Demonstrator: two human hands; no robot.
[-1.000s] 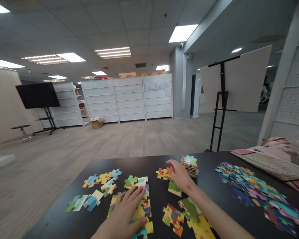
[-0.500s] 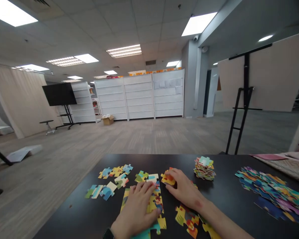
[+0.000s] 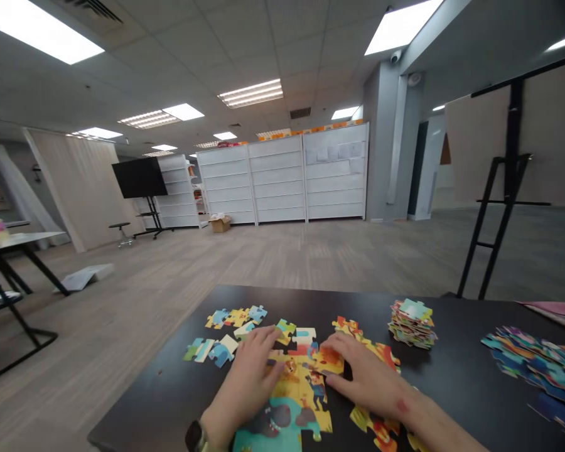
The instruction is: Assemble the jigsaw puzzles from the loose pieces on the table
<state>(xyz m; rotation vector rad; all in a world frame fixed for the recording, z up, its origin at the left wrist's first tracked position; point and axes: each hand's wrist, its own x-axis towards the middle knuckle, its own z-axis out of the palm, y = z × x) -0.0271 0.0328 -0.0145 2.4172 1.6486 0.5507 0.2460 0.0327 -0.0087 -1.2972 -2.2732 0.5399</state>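
A partly joined jigsaw puzzle (image 3: 287,402) lies on the dark table, showing a grey elephant and small figures on yellow and teal. My right hand (image 3: 370,380) grips an orange-yellow puzzle piece (image 3: 328,360) between thumb and fingers, at the upper right edge of the joined part. Whether that piece is interlocked, I cannot tell. My left hand (image 3: 249,380) rests along the puzzle's left edge, fingers stretched out and thumb apart, holding nothing. Just above the joined part are a green-yellow piece (image 3: 286,331) and a cream-and-blue piece (image 3: 304,335). Orange pieces (image 3: 381,433) lie partly under my right forearm.
Several loose pieces (image 3: 222,350) lie at the table's left. A stack of pieces (image 3: 412,323) stands at the back right, and a spread pile of dark blue pieces (image 3: 541,370) lies farther right. Beyond the table (image 3: 179,389) stand an easel-like stand (image 3: 494,213) and white shelves (image 3: 277,182).
My right hand has brought the orange-yellow piece against the joined puzzle. My left hand has slid left off the puzzle, uncovering the elephant picture. The view has turned left.
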